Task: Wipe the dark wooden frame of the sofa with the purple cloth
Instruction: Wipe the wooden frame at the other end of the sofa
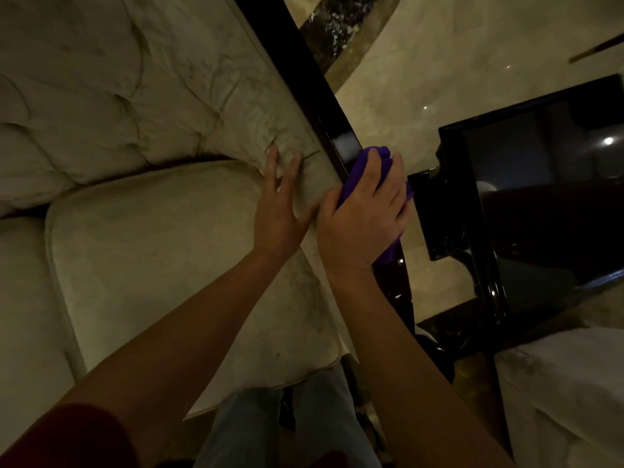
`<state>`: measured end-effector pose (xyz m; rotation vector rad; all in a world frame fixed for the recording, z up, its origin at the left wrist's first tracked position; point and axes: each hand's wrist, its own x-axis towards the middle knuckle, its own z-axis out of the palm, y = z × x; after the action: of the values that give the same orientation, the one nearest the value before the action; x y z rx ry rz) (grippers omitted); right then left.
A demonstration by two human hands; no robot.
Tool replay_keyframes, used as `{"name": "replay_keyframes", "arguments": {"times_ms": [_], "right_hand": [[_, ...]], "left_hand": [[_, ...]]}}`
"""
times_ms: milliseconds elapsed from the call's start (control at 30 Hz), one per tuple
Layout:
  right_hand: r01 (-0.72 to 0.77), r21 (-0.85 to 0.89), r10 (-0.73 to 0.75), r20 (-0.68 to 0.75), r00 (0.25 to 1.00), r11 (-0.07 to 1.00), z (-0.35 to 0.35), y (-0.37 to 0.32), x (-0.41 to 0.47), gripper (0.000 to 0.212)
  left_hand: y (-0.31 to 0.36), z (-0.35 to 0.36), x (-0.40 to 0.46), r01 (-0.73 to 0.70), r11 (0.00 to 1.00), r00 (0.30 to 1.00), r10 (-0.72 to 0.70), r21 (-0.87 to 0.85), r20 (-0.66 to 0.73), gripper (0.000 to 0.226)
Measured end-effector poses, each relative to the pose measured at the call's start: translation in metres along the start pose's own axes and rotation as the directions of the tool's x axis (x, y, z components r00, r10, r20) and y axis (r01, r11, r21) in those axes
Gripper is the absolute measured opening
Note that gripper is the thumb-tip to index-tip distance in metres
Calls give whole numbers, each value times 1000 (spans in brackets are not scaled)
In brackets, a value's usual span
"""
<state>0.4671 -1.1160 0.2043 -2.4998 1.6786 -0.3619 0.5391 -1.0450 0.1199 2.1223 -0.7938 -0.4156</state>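
Pressing the purple cloth (354, 184) onto the dark wooden frame (317, 92), my right grip (363, 217) is closed around it — left grip (280, 204) lies open and flat on the cushion (152, 248).

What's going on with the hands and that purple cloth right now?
Right hand clamped on purple cloth, pressed to dark wooden frame. Left hand flat, fingers spread, on cream upholstery. Nothing blocking the frame.

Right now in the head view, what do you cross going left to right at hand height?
Cream seat cushion → left hand, flat on the upholstered arm → right hand pressing the purple cloth on the dark wooden frame → pale floor → glossy black table.
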Motion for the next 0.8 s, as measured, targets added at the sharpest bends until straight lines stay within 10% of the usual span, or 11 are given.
{"name": "replay_keyframes", "arguments": {"times_ms": [167, 400, 800], "right_hand": [[1, -10, 0, 89, 996, 1000, -1, -24, 21, 67], [-10, 6, 9, 225, 974, 1000, -8, -35, 34, 72], [42, 21, -46, 245, 968, 999, 15, -71, 64, 73]], "left_hand": [[5, -55, 13, -62, 990, 991, 46, 126, 128, 69], [27, -200, 71, -77, 932, 982, 132, 354, -132, 55], [44, -305, 157, -138, 720, 935, 321, 680, -150, 58]]}}
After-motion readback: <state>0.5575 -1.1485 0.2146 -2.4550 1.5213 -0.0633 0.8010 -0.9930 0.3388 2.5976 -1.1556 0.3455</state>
